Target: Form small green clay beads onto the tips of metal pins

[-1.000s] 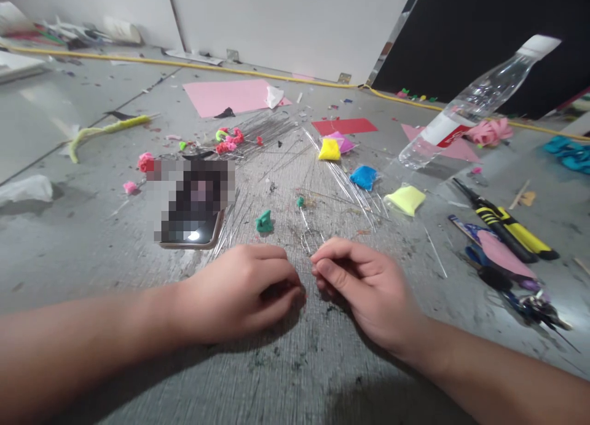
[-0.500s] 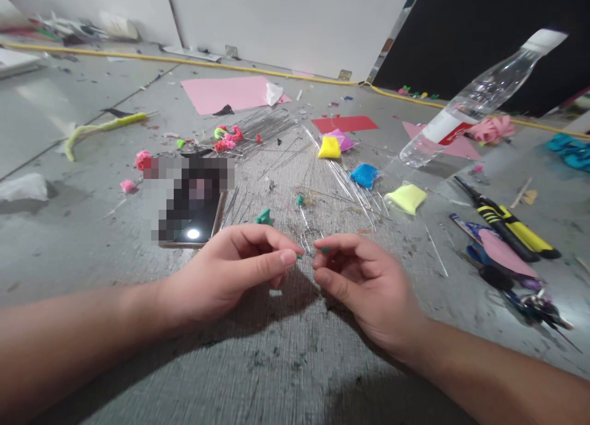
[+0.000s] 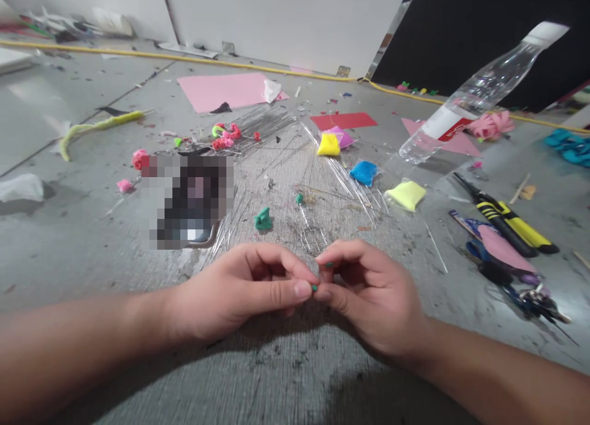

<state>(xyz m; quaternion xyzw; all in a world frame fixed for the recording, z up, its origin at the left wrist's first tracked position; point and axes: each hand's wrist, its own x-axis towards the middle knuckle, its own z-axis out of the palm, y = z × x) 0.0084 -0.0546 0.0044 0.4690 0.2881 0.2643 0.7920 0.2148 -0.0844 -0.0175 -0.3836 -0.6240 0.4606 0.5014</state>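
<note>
A tiny piece of green modelling clay (image 3: 314,288) is pinched between the thumb and forefinger of my left hand (image 3: 239,289). My right hand (image 3: 375,296) has its fingers curled, its thumb tip against that piece. Another green bit (image 3: 329,264) shows inside the curled right fingers. Just beyond the fingertips lies a twisted wire piece (image 3: 313,239) with a loop at its near end and a green clay ball (image 3: 299,198) on its far end. A larger green clay lump (image 3: 263,218) rests on the table, beyond my left hand.
At left lies a phone (image 3: 200,210), partly pixelated. Thin wires (image 3: 338,173) spread past the middle, with yellow (image 3: 329,144), blue (image 3: 364,173) and pale yellow (image 3: 406,195) clay packets. A plastic bottle (image 3: 483,87) and a black-and-yellow lighter (image 3: 511,219) are at right.
Both hands have come closer to me and together, so their fingertips meet at the green piece. The green lump beyond my left hand is now fully uncovered.
</note>
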